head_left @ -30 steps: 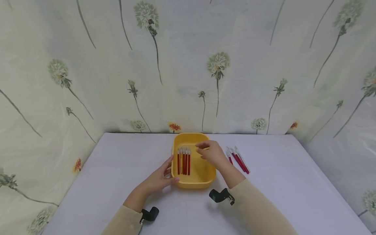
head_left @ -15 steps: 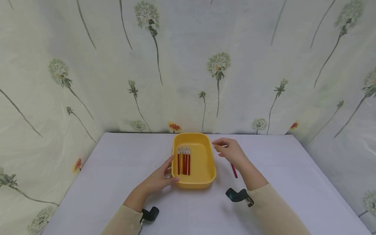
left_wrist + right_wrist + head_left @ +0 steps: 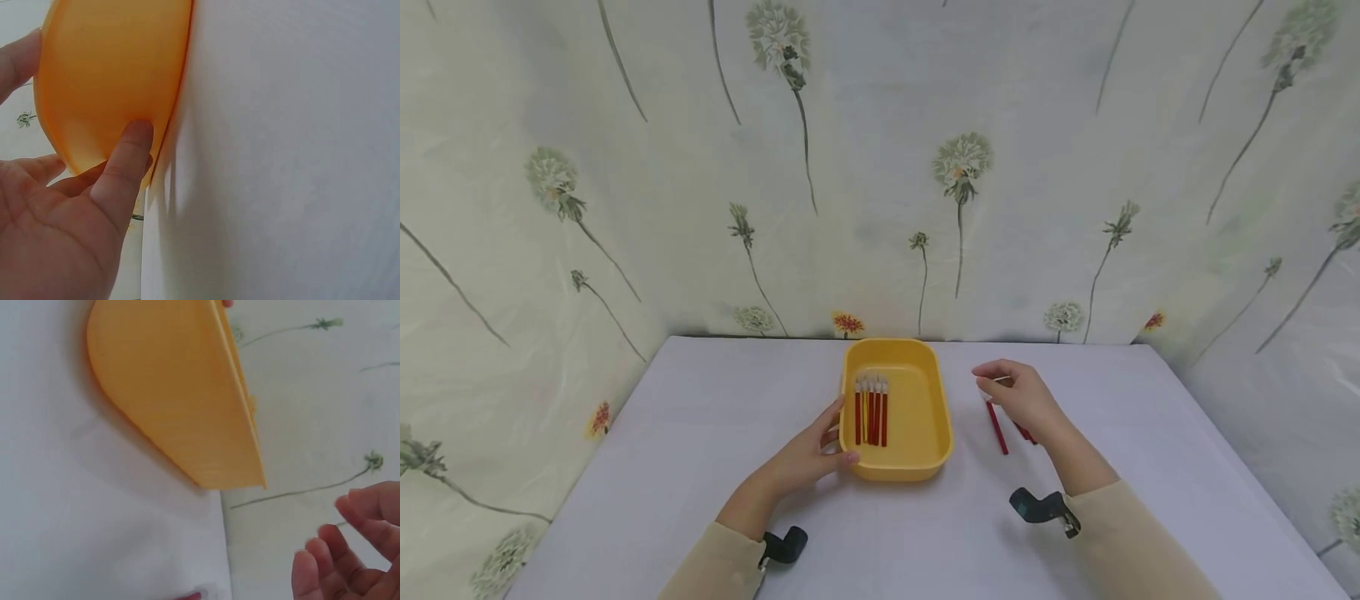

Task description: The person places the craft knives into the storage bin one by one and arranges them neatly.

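A yellow plastic tray stands mid-table. Several slim, brush-like sticks lie side by side in its left half, mostly red with one yellow, their pale tips pointing away. My left hand holds the tray's near left side, thumb over the rim; the left wrist view shows its fingers against the outer wall. Right of the tray, my right hand is over the loose sticks, fingers loosely bent with nothing between them in the right wrist view. One loose red stick shows beside it; others are partly hidden underneath.
The white tabletop extends on both sides of the tray. Behind it hangs a pale backdrop printed with dandelions. Dark wrist cameras jut inward from both sleeves.
My right hand has moved from above the tray rightward to the loose sticks, its fingers bare throughout. My left hand, the tray and the sticks in it stay where they were.
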### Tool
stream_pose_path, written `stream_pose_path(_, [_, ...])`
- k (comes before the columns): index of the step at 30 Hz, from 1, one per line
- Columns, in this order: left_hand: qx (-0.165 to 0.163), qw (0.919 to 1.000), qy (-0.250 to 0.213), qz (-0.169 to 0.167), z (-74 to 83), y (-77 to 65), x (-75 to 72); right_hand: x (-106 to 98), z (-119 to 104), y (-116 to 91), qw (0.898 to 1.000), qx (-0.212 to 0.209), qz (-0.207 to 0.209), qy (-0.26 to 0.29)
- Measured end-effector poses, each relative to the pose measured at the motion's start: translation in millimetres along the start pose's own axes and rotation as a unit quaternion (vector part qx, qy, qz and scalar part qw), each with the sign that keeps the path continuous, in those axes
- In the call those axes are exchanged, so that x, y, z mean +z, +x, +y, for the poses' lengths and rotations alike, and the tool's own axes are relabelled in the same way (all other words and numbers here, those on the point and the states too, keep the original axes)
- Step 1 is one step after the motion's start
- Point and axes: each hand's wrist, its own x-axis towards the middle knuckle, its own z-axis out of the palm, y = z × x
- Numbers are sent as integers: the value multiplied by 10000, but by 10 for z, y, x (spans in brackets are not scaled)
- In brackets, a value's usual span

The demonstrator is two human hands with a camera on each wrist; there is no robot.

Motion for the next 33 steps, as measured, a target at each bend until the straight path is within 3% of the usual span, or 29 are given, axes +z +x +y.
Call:
stream_pose_path(10, [92, 10000, -32, -5, 19, -28, 25, -118, 377, 83, 9999, 42, 84, -87])
stream_pose_path(18, [88, 10000, -44, 4, 18, -37, 33, -207, 651, 155, 9991, -166, 161, -348])
stream_pose_path(27, [62, 10000, -42, 11, 46, -56, 24, -240, 816, 221, 9989, 309, -51, -363])
stream_pose_path(33, [87, 9999, -39, -91, 20, -89, -43, -186, 868, 145, 9981, 466, -6, -399])
